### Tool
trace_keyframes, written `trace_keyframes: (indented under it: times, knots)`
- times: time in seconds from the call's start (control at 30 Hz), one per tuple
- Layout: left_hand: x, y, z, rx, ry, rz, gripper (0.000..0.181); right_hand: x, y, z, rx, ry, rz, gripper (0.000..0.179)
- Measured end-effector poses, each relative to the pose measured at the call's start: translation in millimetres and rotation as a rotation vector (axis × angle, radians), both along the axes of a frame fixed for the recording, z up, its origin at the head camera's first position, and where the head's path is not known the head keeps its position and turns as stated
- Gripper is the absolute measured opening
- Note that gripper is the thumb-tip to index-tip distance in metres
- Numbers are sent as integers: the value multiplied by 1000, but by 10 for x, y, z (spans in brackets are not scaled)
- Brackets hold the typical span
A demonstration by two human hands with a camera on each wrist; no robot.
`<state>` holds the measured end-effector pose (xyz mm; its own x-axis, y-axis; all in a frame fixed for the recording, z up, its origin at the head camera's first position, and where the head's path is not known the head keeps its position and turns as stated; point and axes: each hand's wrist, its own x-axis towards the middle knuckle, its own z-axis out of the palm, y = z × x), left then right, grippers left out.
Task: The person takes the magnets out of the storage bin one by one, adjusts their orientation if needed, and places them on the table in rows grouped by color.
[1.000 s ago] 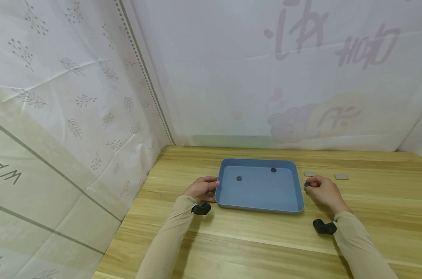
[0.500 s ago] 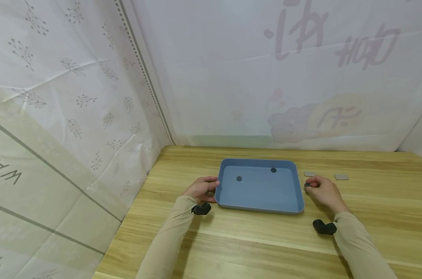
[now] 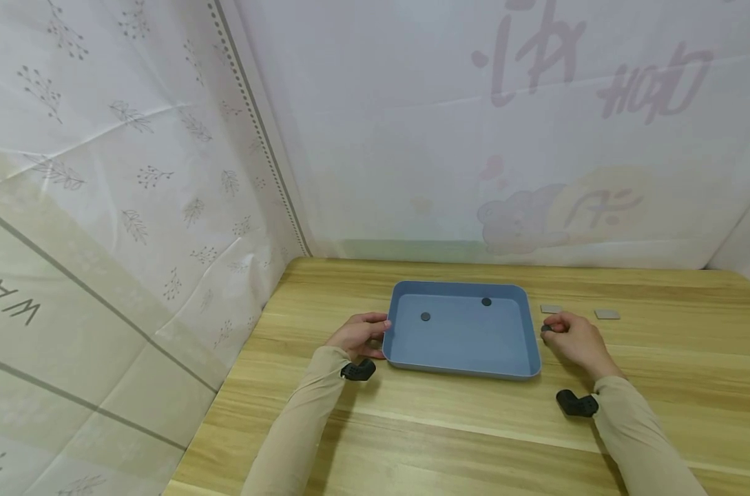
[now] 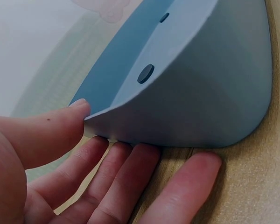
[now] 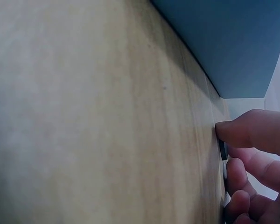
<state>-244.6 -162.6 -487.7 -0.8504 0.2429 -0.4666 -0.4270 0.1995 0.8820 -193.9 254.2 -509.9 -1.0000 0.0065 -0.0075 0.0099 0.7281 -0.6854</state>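
A shallow blue rectangular tray (image 3: 467,341) rests on the table, with one dark round disc (image 3: 425,317) lying left inside it and another black disc (image 3: 486,302) near its back wall. My left hand (image 3: 359,335) holds the tray's left edge; in the left wrist view the thumb (image 4: 74,112) lies on the rim and several fingertips touch the outer wall. Just right of the tray, my right hand (image 3: 576,339) pinches a black disc (image 3: 546,329) low over the table. The right wrist view shows this disc (image 5: 223,149) edge-on between thumb and fingers; whether it touches the wood, I cannot tell.
Two flat grey rectangular pieces lie behind the right hand: a nearer piece (image 3: 550,308) beside the tray and another piece (image 3: 607,314) farther right. The wooden table (image 3: 449,441) ends against a printed cloth backdrop (image 3: 399,138). Black camera mounts sit on both wrists.
Both hands, the tray and the discs keep their places. Only a very slight shift of the head view is seen.
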Motion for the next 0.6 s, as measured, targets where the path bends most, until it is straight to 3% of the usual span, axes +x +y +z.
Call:
trace_keyframes:
  times: [0.6]
  knots:
    - [2,-5,3,7,-7,9,46,-30,51,56,-115,-36,-12,39]
